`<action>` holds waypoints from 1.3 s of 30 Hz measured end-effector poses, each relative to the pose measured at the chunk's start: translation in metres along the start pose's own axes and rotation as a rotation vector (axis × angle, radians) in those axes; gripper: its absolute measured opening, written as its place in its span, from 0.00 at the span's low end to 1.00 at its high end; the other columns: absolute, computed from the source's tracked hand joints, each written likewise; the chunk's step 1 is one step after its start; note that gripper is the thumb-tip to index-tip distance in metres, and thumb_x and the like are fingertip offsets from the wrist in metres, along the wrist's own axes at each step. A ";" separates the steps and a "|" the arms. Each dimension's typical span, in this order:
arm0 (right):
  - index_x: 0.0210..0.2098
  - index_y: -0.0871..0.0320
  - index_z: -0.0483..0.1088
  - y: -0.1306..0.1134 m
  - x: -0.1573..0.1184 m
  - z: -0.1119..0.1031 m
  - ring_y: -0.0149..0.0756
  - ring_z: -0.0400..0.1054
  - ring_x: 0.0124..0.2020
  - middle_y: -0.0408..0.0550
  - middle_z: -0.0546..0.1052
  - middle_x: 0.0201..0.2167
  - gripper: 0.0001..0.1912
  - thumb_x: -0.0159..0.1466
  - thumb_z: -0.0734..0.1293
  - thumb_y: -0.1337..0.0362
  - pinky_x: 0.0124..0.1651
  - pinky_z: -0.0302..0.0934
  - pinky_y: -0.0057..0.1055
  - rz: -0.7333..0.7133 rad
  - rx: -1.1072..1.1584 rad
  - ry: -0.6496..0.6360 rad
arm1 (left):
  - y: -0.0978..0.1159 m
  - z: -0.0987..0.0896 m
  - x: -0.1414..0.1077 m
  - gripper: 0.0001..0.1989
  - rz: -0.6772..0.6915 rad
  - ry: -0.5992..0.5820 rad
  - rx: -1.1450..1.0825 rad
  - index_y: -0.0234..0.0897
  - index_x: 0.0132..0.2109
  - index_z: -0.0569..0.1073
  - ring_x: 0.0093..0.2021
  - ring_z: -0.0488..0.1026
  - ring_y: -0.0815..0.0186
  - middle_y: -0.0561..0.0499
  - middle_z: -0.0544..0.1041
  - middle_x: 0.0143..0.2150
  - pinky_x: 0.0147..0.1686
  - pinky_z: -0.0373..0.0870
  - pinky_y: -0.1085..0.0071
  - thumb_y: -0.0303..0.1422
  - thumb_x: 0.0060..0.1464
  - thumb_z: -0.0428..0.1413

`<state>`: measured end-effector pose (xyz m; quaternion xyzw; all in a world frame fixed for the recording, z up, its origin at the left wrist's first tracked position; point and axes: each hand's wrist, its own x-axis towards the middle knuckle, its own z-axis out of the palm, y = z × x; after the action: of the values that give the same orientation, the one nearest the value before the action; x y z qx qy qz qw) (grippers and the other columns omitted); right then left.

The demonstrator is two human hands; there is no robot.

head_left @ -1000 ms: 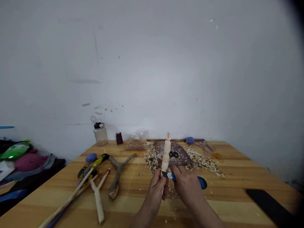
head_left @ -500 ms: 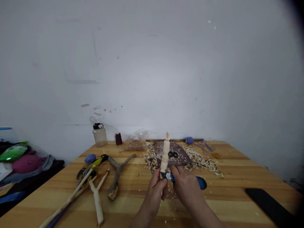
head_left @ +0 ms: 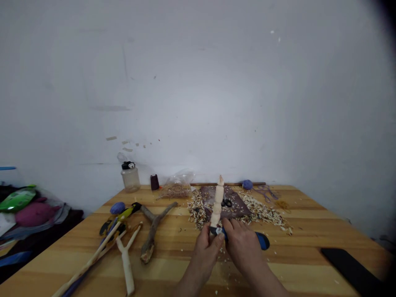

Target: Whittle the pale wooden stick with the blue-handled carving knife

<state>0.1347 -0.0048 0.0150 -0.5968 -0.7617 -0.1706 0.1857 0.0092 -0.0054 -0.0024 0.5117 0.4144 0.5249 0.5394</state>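
Note:
A pale, peeled wooden stick (head_left: 218, 198) with carved notches rises almost upright at the middle, leaning slightly right. My left hand (head_left: 204, 251) is closed around its lower end, which the fingers hide. My right hand (head_left: 243, 243) grips a blue and black utility knife (head_left: 262, 240), its blade lying across the stick just above my left fist. The left thumb rests close to the blade. Behind the stick lie black-handled scissors (head_left: 228, 202) on a dark brown sheet (head_left: 236, 211) strewn with wood shavings (head_left: 266, 212).
To the left lie a forked bark branch (head_left: 152, 235), a peeled forked stick (head_left: 126, 264), long peeled sticks (head_left: 86, 266) and purple yarn (head_left: 117, 207). A bottle (head_left: 130, 178), a thread spool (head_left: 154, 182) and a bag (head_left: 177, 187) stand at the back. A black flat object (head_left: 349, 268) lies right.
The stick's top has shifted slightly right and down. My left thumb has moved up nearer the knife blade, and the blade sits a little differently across the stick.

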 end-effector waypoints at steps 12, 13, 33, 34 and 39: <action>0.40 0.55 0.67 -0.009 0.002 0.002 0.37 0.68 0.32 0.47 0.73 0.30 0.10 0.59 0.60 0.71 0.33 0.51 0.29 0.049 -0.070 0.002 | -0.003 0.001 0.000 0.16 0.117 0.109 0.164 0.36 0.39 0.68 0.36 0.68 0.63 0.49 0.73 0.34 0.35 0.63 0.72 0.43 0.48 0.53; 0.40 0.55 0.66 -0.010 0.003 0.001 0.37 0.68 0.32 0.47 0.73 0.30 0.10 0.59 0.60 0.71 0.32 0.51 0.29 0.052 -0.067 -0.004 | -0.004 0.001 0.000 0.16 0.118 0.118 0.198 0.36 0.39 0.68 0.36 0.68 0.63 0.48 0.73 0.34 0.35 0.63 0.72 0.43 0.49 0.52; 0.43 0.53 0.68 -0.003 0.000 -0.002 0.34 0.66 0.34 0.46 0.73 0.33 0.12 0.60 0.60 0.69 0.36 0.51 0.28 -0.078 0.098 0.011 | -0.001 -0.001 0.000 0.22 0.240 -0.053 0.022 0.34 0.42 0.64 0.32 0.66 0.67 0.50 0.71 0.33 0.32 0.64 0.74 0.43 0.44 0.58; 0.43 0.53 0.68 -0.003 -0.001 -0.003 0.35 0.66 0.33 0.46 0.73 0.32 0.12 0.60 0.61 0.69 0.36 0.51 0.28 -0.073 0.090 0.014 | 0.000 -0.001 -0.001 0.22 0.243 -0.051 0.022 0.34 0.43 0.64 0.32 0.66 0.68 0.50 0.71 0.33 0.32 0.64 0.74 0.42 0.43 0.58; 0.44 0.54 0.67 -0.002 -0.001 -0.003 0.36 0.66 0.34 0.47 0.73 0.32 0.14 0.59 0.60 0.71 0.36 0.51 0.30 -0.024 0.024 0.041 | -0.001 -0.003 -0.001 0.23 0.224 -0.065 0.028 0.35 0.47 0.62 0.35 0.67 0.67 0.50 0.71 0.37 0.35 0.65 0.74 0.40 0.45 0.58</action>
<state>0.1331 -0.0075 0.0166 -0.5819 -0.7667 -0.1759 0.2065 0.0063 -0.0062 -0.0037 0.5791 0.3444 0.5592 0.4830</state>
